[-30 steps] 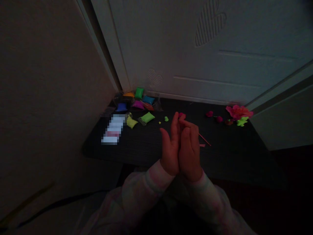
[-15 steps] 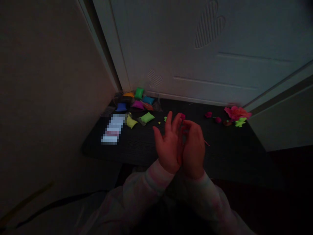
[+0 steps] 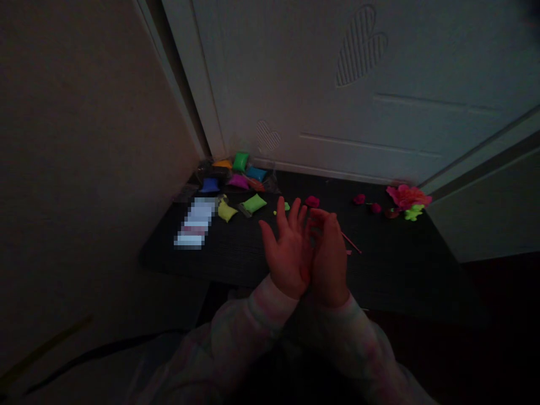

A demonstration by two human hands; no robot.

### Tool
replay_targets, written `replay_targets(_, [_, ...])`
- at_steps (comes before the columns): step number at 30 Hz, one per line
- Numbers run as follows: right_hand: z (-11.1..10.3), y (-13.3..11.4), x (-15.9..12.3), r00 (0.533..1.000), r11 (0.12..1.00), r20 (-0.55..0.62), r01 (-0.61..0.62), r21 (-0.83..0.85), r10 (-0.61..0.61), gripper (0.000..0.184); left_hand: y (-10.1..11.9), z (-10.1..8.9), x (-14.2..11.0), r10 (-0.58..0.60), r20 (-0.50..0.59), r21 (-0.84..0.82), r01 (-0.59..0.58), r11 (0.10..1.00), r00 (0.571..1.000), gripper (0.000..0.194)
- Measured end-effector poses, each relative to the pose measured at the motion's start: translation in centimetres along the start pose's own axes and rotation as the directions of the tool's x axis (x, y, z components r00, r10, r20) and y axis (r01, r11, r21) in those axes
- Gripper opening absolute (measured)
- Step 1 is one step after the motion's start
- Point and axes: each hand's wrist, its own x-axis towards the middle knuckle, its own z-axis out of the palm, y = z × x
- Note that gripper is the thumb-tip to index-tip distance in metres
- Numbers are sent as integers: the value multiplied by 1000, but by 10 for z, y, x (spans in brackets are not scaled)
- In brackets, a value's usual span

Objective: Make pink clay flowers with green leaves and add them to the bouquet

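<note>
My left hand [image 3: 284, 256] and my right hand [image 3: 331, 261] are pressed palm to palm above the near part of a dark table [image 3: 400, 270]. The left fingers stretch up and apart; the right hand lies curved against them. A sliver of pink clay [image 3: 304, 274] shows between the palms. Just beyond the fingertips a pink clay lump [image 3: 312, 201] rests on the table. A thin pink stick [image 3: 351, 243] lies to the right of my right hand.
Several coloured clay packets [image 3: 238, 171] sit at the table's far left, with two yellow-green packets [image 3: 254, 202] and a blurred card [image 3: 194, 223] nearer. A pink clay flower [image 3: 407, 197] with a green leaf [image 3: 412, 212] stands far right. A white door [image 3: 337, 84] is behind.
The palms stay together while the hands slide against each other. The left hand's fingers have spread apart and both hands have shifted slightly left.
</note>
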Motion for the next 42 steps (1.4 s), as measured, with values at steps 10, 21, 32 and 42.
replay_targets(10, [9, 8, -1, 983, 968, -30, 175, -182, -183, 22, -1, -6, 2, 60, -70, 7, -60, 998, 996, 56])
replay_targets(21, [0, 19, -10, 999, 999, 32, -32, -6, 33, 25, 2, -34, 25, -194, -189, -252, 144, 957, 962, 53])
replay_targets(32, [-19, 34, -31, 890, 914, 423, 303, -270, -170, 20, 13, -53, 39, -48, -195, -80, 33, 996, 980, 55])
replay_targets(42, [-54, 67, 44, 889, 691, 435, 405, -599, -144, 25, 47, -77, 46, 380, -196, 622, -185, 761, 904, 24])
